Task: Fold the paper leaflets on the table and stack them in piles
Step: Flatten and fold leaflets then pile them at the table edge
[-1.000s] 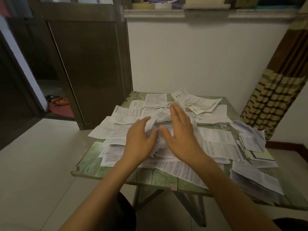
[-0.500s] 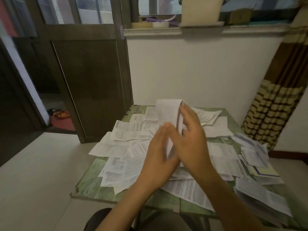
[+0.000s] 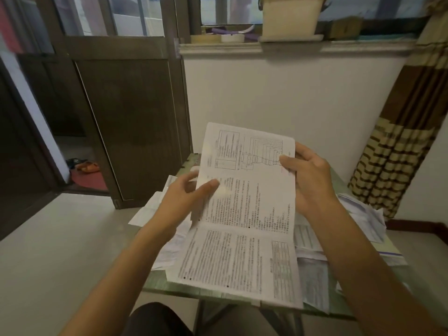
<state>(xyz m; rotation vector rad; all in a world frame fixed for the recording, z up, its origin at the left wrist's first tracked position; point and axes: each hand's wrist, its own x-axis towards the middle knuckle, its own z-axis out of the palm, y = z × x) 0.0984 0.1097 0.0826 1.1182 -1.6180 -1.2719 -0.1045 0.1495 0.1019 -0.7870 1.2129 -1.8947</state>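
Your right hand point(image 3: 308, 180) pinches the unfolded leaflet point(image 3: 244, 226) at its upper right edge; your left hand point(image 3: 184, 202) pinches the opposite edge, thumb in front. Below both grips, loose leaflets point(image 3: 312, 241) cover the table point(image 3: 155, 284).

matt paper leaflet point(image 3: 244, 214), glossy green table point(image 3: 169, 283)

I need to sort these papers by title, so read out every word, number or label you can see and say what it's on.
Nothing can be quoted.
The held leaflet, pinched by the right hand: dense print, a diagram and tables, all too blurred to read.
The loose leaflets on the table: print too small.
The tub on the windowsill: no label visible.
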